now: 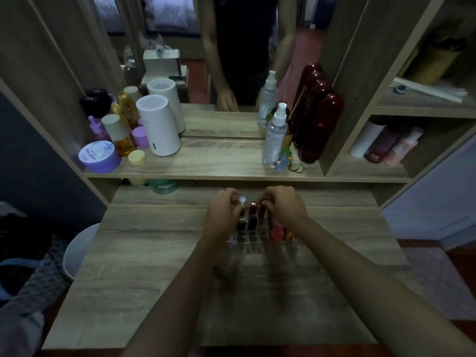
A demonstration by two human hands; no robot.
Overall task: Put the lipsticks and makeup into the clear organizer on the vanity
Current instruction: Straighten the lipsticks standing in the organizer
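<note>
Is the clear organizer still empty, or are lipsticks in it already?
Partly filled. The clear organizer holds several upright lipsticks in its far slots, while the near slots look empty.

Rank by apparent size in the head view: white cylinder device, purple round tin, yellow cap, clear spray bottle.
1. white cylinder device
2. clear spray bottle and purple round tin: look alike, unranked
3. yellow cap

A white cylindrical humidifier (159,124) stands on the vanity shelf at ten o'clock, flanked by a lilac-lidded cream tub (99,156) and amber bottles (121,135). At one o'clock, a clear spray bottle (274,135) stands beside a glossy dark-red case (319,127); a mirror (231,60) fills twelve o'clock.
</note>
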